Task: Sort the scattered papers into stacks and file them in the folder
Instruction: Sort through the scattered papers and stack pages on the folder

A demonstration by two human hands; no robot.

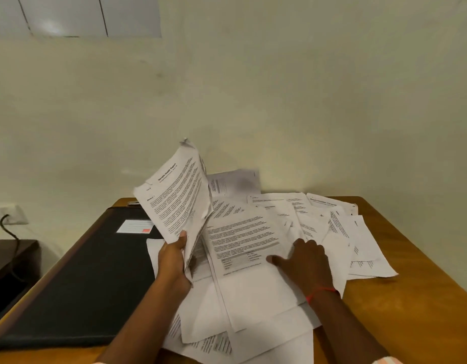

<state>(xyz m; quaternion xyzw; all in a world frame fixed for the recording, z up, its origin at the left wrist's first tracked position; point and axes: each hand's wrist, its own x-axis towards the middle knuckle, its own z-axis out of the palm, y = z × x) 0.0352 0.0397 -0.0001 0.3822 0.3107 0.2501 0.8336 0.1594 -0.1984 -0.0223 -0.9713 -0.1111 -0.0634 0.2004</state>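
The scattered white printed papers lie in an overlapping heap across the middle and right of the orange-brown wooden bench, and a sheet at the back leans against the pale cream wall. My left hand grips a crumpled sheaf of printed pages by its lower edge. The thumb is on the front page, and the sheaf stands nearly upright above the heap, its top corner bent over. My right hand lies flat on the topmost sheet of the heap, fingers spread and straight, holding nothing. A thin red thread circles that wrist. The two hands are apart, with the printed sheet between them.

The closed black folder rests on the left side of the bench, just beside the heap, and a few pages overlap its right edge. A small white label with a red patch sits near its far end, partly hidden behind the raised sheaf.

Farther left, a black cable hangs from a white wall socket toward a dark brown side table.
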